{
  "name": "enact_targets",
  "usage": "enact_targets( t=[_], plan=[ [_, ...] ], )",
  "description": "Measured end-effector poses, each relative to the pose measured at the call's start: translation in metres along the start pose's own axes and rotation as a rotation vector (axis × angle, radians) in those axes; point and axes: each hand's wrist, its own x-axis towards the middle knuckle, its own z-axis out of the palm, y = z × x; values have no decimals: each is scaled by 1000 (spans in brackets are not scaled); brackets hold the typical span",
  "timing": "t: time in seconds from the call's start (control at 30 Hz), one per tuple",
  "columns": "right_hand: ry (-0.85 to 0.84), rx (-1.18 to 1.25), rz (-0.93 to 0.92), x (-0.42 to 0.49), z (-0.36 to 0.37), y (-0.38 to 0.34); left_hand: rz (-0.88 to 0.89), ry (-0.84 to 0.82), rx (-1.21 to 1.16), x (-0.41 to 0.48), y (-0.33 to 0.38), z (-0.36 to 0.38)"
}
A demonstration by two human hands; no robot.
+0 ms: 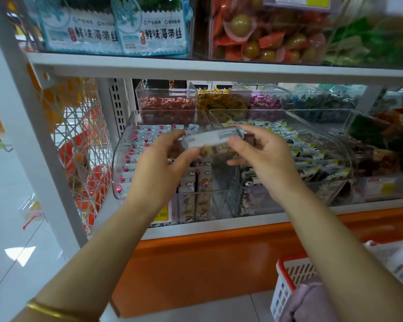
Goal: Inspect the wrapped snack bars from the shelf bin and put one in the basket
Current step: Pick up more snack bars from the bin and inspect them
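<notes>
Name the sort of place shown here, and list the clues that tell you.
Most likely a snack shop or supermarket aisle: clear bins of wrapped snacks on a white shelf, a yellow price tag, and a shopping basket beside the person.

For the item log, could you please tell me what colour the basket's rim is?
Orange-red, on the basket; the head view shows it.

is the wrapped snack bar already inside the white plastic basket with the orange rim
No, the left hand and right hand pinch the snack bar by its ends before the clear shelf bin.
</notes>
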Motion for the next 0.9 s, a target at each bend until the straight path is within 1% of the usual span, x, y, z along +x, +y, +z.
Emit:
enact_targets(
  t=[0.03, 0.1, 0.13, 0.2, 0.27, 0.4, 0.57, 0.7, 0.83, 0.9],
  plan=[
    [62, -4, 15, 1, -4, 1, 14, -10, 68, 2, -3, 3],
    [166, -35, 39, 4, -10, 2, 75, -79, 358, 6, -10, 9],
    [191, -54, 48, 4, -13, 2, 110, -136, 500, 6, -13, 11],
    [191, -110, 41, 5, -15, 2, 141, -255, 687, 6, -17, 16],
    [168, -198, 14, 6, -17, 0, 133, -326, 767, 5, -20, 21],
    [99, -413, -57, 9, -16, -9, 137, -273, 700, 5, -22, 20],
    [37, -636, -183, 14, -4, -18, 138, -296, 766, 8, -25, 20],
    [18, -774, -251, 16, 3, -23, 130, -238, 649, 9, -22, 21],
    [-143, -849, -238, 19, 4, -26, 146, -210, 562, 5, -18, 20],
    [-187, -877, -228, 20, 9, -26, 145, -219, 550, 4, -17, 16]
  ],
)
